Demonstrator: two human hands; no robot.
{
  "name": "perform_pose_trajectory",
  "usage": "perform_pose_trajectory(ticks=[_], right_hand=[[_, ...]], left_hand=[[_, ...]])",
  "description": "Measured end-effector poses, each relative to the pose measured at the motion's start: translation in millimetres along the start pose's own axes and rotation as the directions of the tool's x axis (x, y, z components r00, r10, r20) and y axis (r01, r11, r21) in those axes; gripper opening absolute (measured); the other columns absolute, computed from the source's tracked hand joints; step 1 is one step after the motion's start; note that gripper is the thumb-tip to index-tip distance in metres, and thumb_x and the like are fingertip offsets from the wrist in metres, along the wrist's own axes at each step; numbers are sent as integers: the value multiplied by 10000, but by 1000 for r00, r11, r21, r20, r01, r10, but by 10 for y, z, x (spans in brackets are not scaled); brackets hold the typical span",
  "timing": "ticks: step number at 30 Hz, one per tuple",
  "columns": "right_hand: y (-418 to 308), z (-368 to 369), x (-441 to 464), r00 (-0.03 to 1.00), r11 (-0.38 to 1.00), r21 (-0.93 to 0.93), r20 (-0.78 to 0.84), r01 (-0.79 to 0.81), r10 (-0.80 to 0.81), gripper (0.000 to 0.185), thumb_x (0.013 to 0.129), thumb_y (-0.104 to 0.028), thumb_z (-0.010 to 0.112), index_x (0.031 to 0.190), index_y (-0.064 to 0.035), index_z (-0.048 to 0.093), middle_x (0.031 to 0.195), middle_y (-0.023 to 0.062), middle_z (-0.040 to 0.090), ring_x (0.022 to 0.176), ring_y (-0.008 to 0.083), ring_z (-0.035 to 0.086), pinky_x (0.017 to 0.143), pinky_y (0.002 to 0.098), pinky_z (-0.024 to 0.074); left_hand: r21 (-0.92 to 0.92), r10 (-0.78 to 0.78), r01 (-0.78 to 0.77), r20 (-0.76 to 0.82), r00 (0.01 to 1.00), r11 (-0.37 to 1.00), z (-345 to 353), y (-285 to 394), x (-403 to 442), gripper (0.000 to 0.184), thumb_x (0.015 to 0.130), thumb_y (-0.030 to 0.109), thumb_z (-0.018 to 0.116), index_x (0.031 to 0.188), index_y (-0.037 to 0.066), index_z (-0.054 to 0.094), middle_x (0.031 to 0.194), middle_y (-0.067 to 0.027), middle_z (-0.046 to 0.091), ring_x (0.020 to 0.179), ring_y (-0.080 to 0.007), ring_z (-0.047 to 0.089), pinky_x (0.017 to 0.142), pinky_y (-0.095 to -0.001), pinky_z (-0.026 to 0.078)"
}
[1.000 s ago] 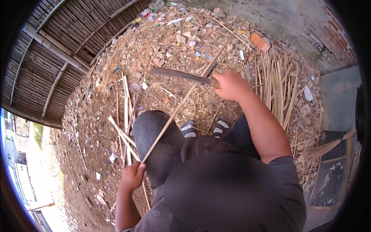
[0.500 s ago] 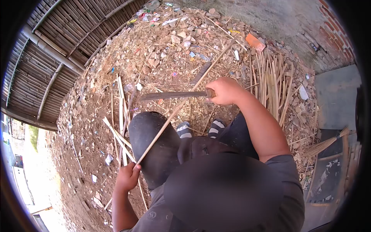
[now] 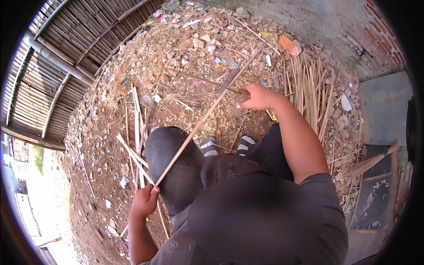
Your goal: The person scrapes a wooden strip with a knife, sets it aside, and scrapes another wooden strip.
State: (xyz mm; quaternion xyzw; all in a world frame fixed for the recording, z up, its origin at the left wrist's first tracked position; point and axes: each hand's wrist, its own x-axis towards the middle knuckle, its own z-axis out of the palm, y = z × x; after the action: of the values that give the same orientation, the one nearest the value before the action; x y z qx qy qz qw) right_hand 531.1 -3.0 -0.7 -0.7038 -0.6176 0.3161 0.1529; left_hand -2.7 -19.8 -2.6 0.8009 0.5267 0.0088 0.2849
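Note:
My left hand (image 3: 145, 201) is closed round the near end of a long thin bamboo strip (image 3: 194, 131). The strip runs diagonally over my knee (image 3: 170, 148) to the rubble beyond. In my right hand (image 3: 259, 97) is the wooden handle of a long knife (image 3: 205, 81); its blade is edge-on, blurred, and points left, meeting the strip in view. Whether blade and strip touch I cannot tell. A dark ridged object (image 3: 228, 81) lies by the strip, just beyond the knife.
Several split strips (image 3: 138, 128) lie left of my knee. At the right is a larger pile of strips (image 3: 311, 90), with an orange brick piece (image 3: 289, 45) behind it. A broom (image 3: 369, 164) and a grey panel (image 3: 383, 112) stand farther right; a bamboo wall (image 3: 110, 20) is upper left.
My right hand first came nearer to me with the knife, then rose slightly, and the blade turned from flat to edge-on. My left hand keeps its hold on the strip.

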Motion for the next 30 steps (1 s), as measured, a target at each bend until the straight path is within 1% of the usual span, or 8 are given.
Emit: perform_pose_trajectory(ticks=[1, 4, 5, 8, 18, 24, 28, 30], right_hand=[[-32, -76, -26, 980, 953, 228, 54, -197, 190, 660, 788, -407, 808, 1263, 24, 655, 1040, 217, 729, 1012, 353, 705, 866, 415, 539], [177, -79, 62, 963, 999, 0, -266, -35, 34, 704, 795, -395, 807, 1309, 47, 618, 1087, 217, 727, 1039, 350, 700, 894, 416, 537], [287, 71, 98, 901, 996, -60, -427, 62, -82, 537, 792, -340, 813, 1120, 53, 651, 978, 205, 707, 903, 333, 689, 802, 440, 527], [58, 40, 44, 969, 999, -34, -245, 26, -34, 498, 792, -316, 803, 1124, 29, 663, 963, 219, 700, 895, 342, 689, 799, 442, 526], [-109, 36, -14, 877, 973, -182, -433, 142, -208, 293, 791, -237, 786, 931, -31, 632, 768, 170, 651, 737, 372, 673, 657, 470, 498], [-397, 224, -87, 853, 889, -374, -339, 263, -396, 266, 732, -211, 774, 906, -78, 623, 764, 105, 665, 766, 367, 687, 648, 488, 517], [-110, 263, 144, 921, 988, -98, -359, 122, -149, 188, 759, -217, 733, 883, -111, 639, 746, 144, 671, 779, 371, 697, 681, 519, 535], [-103, 243, 172, 895, 974, -183, -399, 135, -199, 180, 750, -212, 735, 869, -109, 646, 747, 133, 675, 765, 367, 694, 671, 512, 530]], left_hand=[[12, -26, 26, 19, 999, 1000, -11, 25, 0, 490, 1037, 433, 526, 872, -21, 610, 725, -273, 619, 747, -491, 631, 662, -517, 475], [21, -82, 81, 71, 994, 997, -65, 86, -35, 494, 1044, 431, 495, 923, -30, 625, 785, -275, 641, 809, -488, 640, 708, -508, 479], [4, -81, 80, 80, 994, 997, -71, 76, -38, 493, 1045, 431, 492, 923, -28, 625, 790, -277, 641, 815, -492, 638, 711, -509, 478], [-24, -67, 70, 93, 993, 997, -67, 46, -47, 507, 1053, 440, 480, 911, -26, 621, 763, -250, 633, 766, -442, 630, 700, -492, 474], [-194, -66, 87, 113, 991, 977, 49, -96, -58, 575, 1062, 523, 475, 893, -10, 607, 671, -159, 585, 650, -277, 574, 658, -437, 477], [19, -23, 23, -4, 1000, 1000, 102, 38, -56, 520, 1051, 461, 504, 834, -4, 588, 684, -255, 615, 680, -474, 619, 632, -533, 468], [30, -46, 48, -76, 996, 998, 211, 16, -105, 485, 1039, 427, 523, 803, 6, 565, 702, -285, 611, 728, -532, 600, 634, -589, 445], [17, -29, 31, -101, 994, 999, 229, 18, -118, 483, 1036, 426, 530, 794, 10, 556, 689, -279, 603, 717, -526, 600, 635, -592, 443]])
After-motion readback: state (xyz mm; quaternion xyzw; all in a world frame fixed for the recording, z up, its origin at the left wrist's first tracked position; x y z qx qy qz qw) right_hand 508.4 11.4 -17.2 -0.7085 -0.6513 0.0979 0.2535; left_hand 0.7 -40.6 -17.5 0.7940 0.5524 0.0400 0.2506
